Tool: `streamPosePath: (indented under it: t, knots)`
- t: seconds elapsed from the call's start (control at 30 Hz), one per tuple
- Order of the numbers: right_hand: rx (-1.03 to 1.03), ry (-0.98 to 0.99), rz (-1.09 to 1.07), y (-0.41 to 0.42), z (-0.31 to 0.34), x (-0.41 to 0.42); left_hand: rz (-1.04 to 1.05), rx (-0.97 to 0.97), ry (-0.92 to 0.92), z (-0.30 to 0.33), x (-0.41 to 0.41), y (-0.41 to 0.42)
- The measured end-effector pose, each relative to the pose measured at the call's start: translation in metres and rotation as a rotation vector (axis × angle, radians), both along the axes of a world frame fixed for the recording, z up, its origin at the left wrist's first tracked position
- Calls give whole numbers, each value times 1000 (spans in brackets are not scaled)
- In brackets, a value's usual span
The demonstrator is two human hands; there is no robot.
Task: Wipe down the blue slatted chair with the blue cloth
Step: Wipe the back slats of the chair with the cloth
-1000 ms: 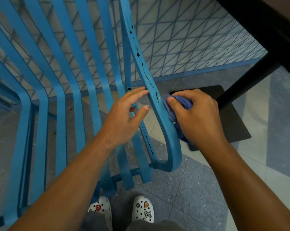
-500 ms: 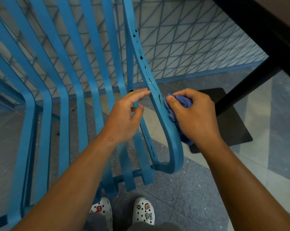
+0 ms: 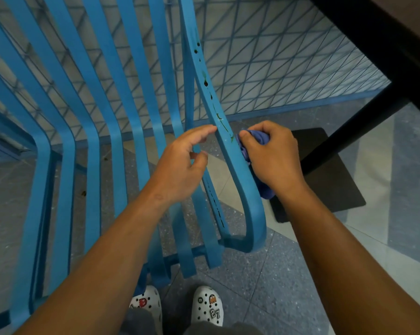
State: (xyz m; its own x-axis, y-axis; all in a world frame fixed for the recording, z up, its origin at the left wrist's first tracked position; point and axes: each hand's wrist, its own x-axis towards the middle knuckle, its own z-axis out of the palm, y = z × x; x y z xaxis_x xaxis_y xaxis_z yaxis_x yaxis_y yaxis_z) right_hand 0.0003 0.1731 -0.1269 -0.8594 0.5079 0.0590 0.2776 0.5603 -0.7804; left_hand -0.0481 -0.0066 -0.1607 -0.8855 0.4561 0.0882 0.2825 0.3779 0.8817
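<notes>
The blue slatted chair (image 3: 122, 122) fills the left and middle of the head view. Its curved right-hand frame bar (image 3: 242, 180) carries dark green stains and chipped spots higher up. My right hand (image 3: 271, 155) grips the bunched blue cloth (image 3: 257, 137) and presses it against the outer side of that bar. My left hand (image 3: 182, 163) is on the inner side of the bar, fingers loosely bent, its fingertips touching the bar and holding nothing. Most of the cloth is hidden under my right hand.
A dark table edge (image 3: 383, 44) crosses the top right, with its black leg (image 3: 344, 131) and flat black base plate (image 3: 334, 189) on the floor just right of the chair. A wire-mesh partition (image 3: 276, 68) stands behind. My two white clogs (image 3: 204, 308) are below.
My right hand with the cloth has slid slightly up the bar. My left hand's fingers have curled in a little while its fingertips stay at the bar.
</notes>
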Motion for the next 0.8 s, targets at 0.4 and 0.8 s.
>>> streamPosePath:
  t: [0.4,0.8]
  knots:
    - [-11,14,113,-22,9,17,29,162,-221,2,-5,6]
    - [-88,2,79,-5,19,-7,28,281,-360,10,-7,1]
